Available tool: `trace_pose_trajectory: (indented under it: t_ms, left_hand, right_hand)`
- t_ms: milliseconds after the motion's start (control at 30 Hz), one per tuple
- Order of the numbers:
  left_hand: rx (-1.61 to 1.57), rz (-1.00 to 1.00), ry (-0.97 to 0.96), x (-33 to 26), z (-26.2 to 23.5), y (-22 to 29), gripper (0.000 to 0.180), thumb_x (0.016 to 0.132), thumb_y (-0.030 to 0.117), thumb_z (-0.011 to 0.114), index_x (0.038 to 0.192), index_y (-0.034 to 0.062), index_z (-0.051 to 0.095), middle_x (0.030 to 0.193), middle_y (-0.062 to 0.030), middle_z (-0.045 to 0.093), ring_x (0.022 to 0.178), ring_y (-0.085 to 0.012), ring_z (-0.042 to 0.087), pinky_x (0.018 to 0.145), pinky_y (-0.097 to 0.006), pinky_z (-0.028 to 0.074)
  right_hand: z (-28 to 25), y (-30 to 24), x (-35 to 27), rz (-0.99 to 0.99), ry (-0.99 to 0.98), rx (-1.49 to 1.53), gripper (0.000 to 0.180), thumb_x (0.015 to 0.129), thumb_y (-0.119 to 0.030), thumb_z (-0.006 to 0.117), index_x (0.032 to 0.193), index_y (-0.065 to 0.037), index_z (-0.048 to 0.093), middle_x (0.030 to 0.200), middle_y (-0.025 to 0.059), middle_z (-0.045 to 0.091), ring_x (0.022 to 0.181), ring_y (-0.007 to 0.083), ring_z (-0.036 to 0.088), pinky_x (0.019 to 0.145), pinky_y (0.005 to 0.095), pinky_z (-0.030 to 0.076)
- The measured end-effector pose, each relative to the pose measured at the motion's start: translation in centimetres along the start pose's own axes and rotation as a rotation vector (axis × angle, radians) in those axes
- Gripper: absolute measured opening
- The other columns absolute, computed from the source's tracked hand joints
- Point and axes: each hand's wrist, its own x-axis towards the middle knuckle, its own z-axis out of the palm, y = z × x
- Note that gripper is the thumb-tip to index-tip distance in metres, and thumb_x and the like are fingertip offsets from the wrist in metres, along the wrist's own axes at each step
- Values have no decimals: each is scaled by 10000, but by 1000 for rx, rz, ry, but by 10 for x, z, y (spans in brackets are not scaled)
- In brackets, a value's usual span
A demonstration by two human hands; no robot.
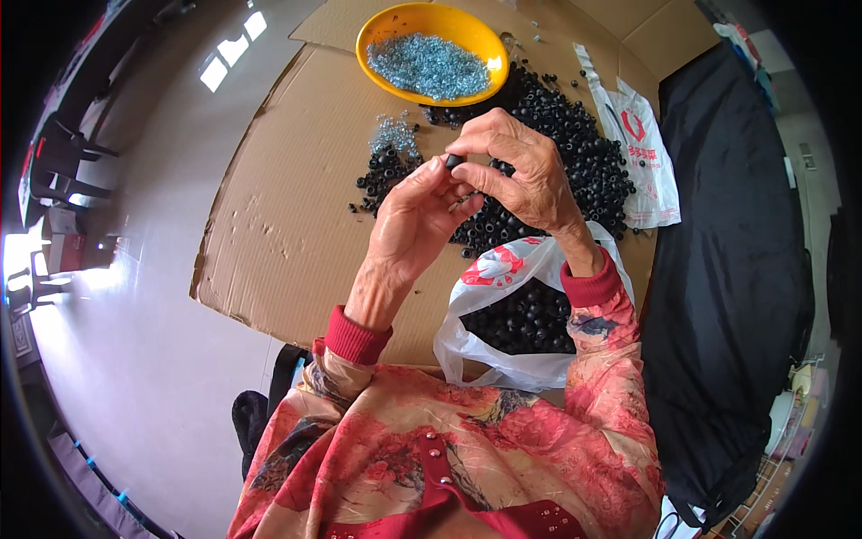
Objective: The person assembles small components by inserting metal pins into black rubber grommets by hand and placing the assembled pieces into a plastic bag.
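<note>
Flat brown cardboard sheet point(287, 225) on pale floor. Small black rubber ring point(454, 162) pinched between left hand point(409, 220) fingertips and right hand point(525, 175) fingertips, probably with a screw. Below: loose black ring pile point(575, 153). Behind: round yellow plastic bowl point(431, 20) of silver screws. Near: white plastic bag point(503, 269) of rings.

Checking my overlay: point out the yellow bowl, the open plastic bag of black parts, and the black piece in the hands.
yellow bowl point(373, 40), head view, bare left rim.
open plastic bag point(467, 346), head view, white left wall.
black piece point(454, 162), head view, its exposed end between the fingertips.

Yellow bowl point(384, 36) of perhaps screws point(429, 65)
</note>
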Motion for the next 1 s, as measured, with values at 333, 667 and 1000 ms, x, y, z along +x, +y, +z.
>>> trace_pose_trajectory:
  t_ms: [333, 667, 1000]
  left_hand:
    - [-47, -42, -12, -1, 4, -4, 220, 905, 231, 504, 984, 35, 562, 858, -39, 583, 835, -153, 547, 837, -359, 454]
    - [-15, -16, -98, 5, -5, -5, 188, 884, 216, 526, 974, 60, 579, 883, -33, 599, 835, -148, 555, 836, -377, 461]
    - [122, 238, -81, 11, -25, 30, 169, 865, 185, 549, 939, 37, 578, 862, -63, 608, 831, -177, 582, 789, -360, 481]
  right_hand:
    - [4, 0, -2, -63, 63, -84, 199, 707, -77, 690, 881, -27, 607, 890, 88, 589, 835, 251, 588, 739, 344, 491]
    - [4, 5, -6, -32, 62, 46, 192, 739, -105, 667, 914, -44, 617, 897, 89, 589, 842, 251, 582, 742, 350, 477]
    - [-5, 65, -9, 95, -124, -151, 124, 761, -96, 607, 869, -39, 631, 776, 72, 621, 732, 186, 607, 683, 309, 499]
